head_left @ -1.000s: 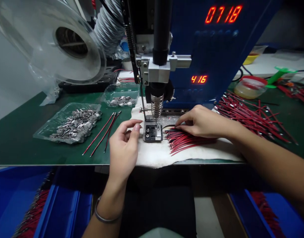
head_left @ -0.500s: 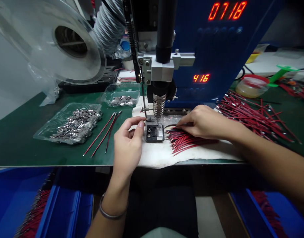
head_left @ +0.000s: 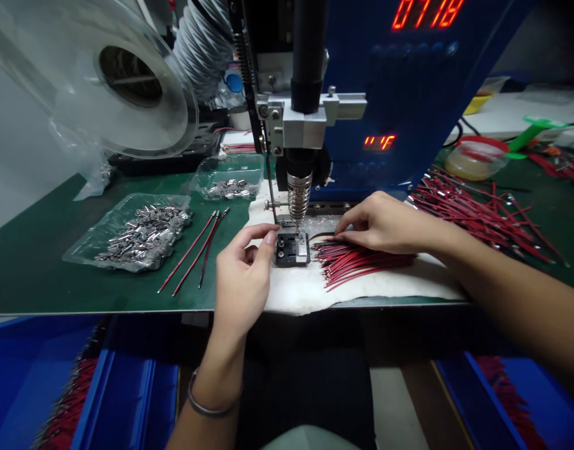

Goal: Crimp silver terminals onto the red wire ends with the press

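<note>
My left hand (head_left: pixel 242 275) is curled, its index fingertip against the left side of a small black-and-metal fixture (head_left: pixel 291 248). Thumb and finger are pinched together, and I cannot make out what is between them. The fixture sits under the machine's ribbed metal head (head_left: pixel 298 194). My right hand (head_left: pixel 385 222) rests on a bundle of short red wires (head_left: pixel 361 262) just right of the fixture. Its fingertips are pressed together on the wire ends nearest the fixture. Fixture and bundle lie on a white cloth pad (head_left: pixel 305 290).
A bag of small metal terminals (head_left: pixel 137 231) lies at left, with a smaller bag (head_left: pixel 230 186) behind it and three loose wires (head_left: pixel 197 247) beside it. At right is a big red wire pile (head_left: pixel 474 209). The blue machine shows red readouts (head_left: pixel 427 12). Blue bins (head_left: pixel 122 400) sit below the bench.
My left index finger has moved in to touch the fixture's side. The lower red readout has changed from 416 to an unclear figure. My right hand has stayed on the wires.
</note>
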Demonstrator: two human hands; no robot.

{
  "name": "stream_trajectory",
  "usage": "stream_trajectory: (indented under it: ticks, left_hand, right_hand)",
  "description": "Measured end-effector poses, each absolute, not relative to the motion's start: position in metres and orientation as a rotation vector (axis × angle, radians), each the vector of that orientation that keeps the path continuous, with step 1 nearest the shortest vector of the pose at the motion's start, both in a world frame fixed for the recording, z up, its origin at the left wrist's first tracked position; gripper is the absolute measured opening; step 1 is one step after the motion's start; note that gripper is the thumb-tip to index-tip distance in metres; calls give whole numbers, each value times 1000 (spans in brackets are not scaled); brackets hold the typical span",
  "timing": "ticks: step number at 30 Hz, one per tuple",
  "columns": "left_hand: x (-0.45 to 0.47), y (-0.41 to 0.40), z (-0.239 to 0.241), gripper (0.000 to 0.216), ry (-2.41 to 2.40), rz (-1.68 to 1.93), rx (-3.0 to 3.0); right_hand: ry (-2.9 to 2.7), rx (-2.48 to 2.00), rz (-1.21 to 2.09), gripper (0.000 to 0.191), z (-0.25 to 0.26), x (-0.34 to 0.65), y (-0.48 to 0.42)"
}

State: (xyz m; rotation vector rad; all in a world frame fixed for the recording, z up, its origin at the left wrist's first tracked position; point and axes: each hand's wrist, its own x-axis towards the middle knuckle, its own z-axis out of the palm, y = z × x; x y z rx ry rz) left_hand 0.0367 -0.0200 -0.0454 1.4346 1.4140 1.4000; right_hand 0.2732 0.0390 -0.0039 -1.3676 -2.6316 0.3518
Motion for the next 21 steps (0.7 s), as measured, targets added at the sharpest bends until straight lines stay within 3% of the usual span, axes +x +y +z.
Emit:
stream_trajectory:
  ticks: [10, 21]
  left_hand:
    - [37, -19, -47, 20, 1405, 1415, 1467]
    - [38, -22, -45, 22, 1435, 1409, 1464]
  right_hand:
    - [-2695, -1419, -28, 23, -8, 263, 32]
    - [-2735, -1229, 339, 21, 0, 274, 37]
